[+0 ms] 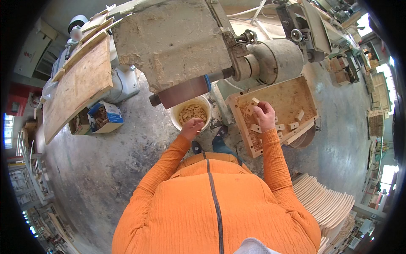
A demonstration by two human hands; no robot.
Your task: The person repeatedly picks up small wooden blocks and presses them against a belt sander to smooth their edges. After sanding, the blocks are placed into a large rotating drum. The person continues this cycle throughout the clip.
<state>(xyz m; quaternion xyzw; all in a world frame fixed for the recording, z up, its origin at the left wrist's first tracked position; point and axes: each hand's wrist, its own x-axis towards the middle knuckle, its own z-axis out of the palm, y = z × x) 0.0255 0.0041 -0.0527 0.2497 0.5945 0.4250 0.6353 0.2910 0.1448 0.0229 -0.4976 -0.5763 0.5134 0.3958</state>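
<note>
My right hand [265, 115] pinches a small wooden block [254, 102] between thumb and fingers. It is above a shallow wooden box [246, 142], where several similar loose blocks [293, 125] lie on sawdust. My left hand [193, 128] hangs over the near rim of a white bucket [174, 117], its fingers curled together; whatever they may hold is hidden. A heap of small wooden blocks [192, 112] with holes fills part of the bucket. Just beyond the bucket is the sanding machine's brown abrasive drum [185, 90], touched by neither hand.
The machine's dusty grey body [173, 40] and round motor [277, 61] overhang the bucket and box. A plywood board [80, 84] slopes at the left, with a blue-and-white carton [105, 118] of wood pieces beneath. Curved wooden slats [323, 199] are stacked at my right.
</note>
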